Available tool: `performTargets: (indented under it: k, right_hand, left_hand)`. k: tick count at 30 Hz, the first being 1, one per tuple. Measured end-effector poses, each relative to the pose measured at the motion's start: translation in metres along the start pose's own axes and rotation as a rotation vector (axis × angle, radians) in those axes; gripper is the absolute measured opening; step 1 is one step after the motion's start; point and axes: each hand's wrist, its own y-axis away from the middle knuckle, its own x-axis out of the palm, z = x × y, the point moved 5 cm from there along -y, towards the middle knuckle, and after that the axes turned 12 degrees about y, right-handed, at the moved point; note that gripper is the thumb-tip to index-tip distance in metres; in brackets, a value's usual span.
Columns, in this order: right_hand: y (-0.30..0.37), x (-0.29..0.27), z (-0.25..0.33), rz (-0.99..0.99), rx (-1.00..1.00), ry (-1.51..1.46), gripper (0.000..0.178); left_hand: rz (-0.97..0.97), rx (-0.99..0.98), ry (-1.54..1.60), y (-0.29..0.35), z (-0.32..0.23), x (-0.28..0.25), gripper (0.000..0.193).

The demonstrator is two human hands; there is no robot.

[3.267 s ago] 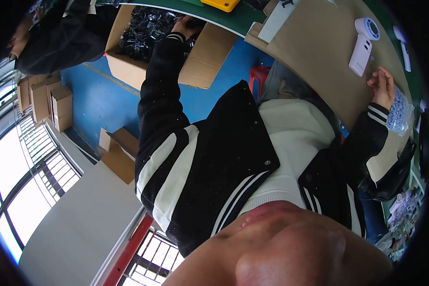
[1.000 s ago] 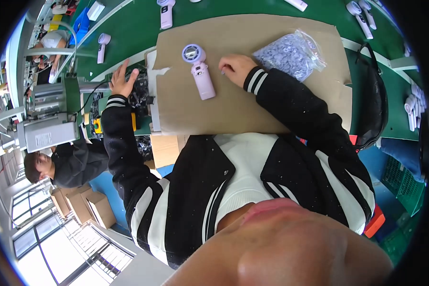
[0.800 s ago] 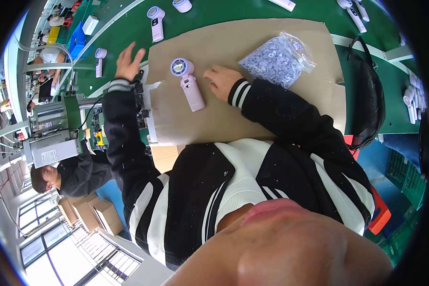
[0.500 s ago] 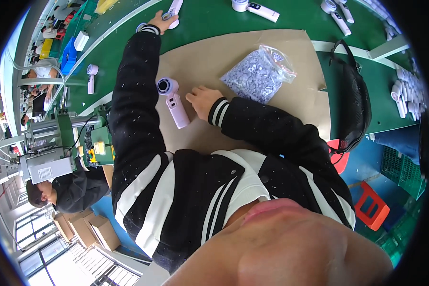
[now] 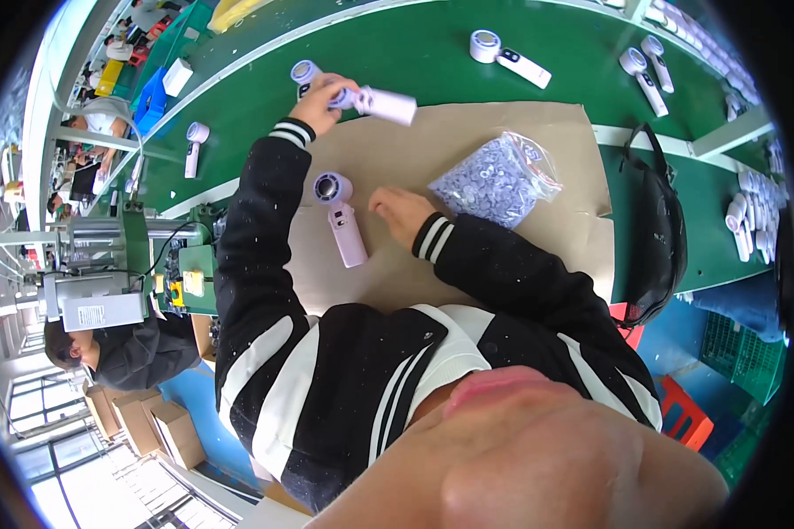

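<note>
At the far left of the brown cardboard sheet [image 5: 388, 286], my left hand [image 5: 319, 106] grips a pale purple handheld fan [image 5: 388, 106] by its head end, with the handle pointing right. Another handheld fan [image 5: 305, 70] lies just behind that hand, partly covered. A pinkish handheld fan [image 5: 348, 238] rests on the cardboard, its round head toward the far side. Right of it, my right hand [image 5: 401, 214] rests with loosely bent fingers, apart from the fan, and nothing shows in it. Beyond my right wrist lies a clear zip bag [image 5: 494, 181] of small purple parts.
More handheld fans lie on the green table, one at the back [image 5: 522, 67]. A black bag [image 5: 657, 229] sits right of the cardboard. A machine [image 5: 106, 304] stands at the left, near a person in dark clothes [image 5: 146, 353]. A red stool [image 5: 684, 414] is at lower right.
My left hand has drawn back from the far table toward the cardboard, bringing a fan whose handle has swung to the right. My right hand stays beside the pinkish fan. The whole view has shifted.
</note>
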Motion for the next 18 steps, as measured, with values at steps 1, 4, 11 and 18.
performTargets:
  k: [1, 4, 11, 18]
  right_hand:
    - [-0.005, -0.012, -0.002, -0.172, -0.069, -0.083, 0.01]
    - [-0.002, -0.035, 0.001, -0.357, -0.11, -0.234, 0.01]
    - [0.007, -0.021, -0.011, -0.169, 0.075, -0.455, 0.012]
    - [0.002, -0.021, -0.01, -0.118, 0.235, -0.706, 0.015]
  left_hand:
    - [0.072, 0.099, 0.029, 0.006, -0.016, 0.001, 0.052]
    - [0.232, 0.134, 0.163, 0.039, -0.054, 0.006, 0.047]
    - [0.312, 0.182, 0.349, 0.077, -0.078, 0.044, 0.048]
    - [-0.205, 0.014, 0.241, 0.153, -0.067, -0.03, 0.039]
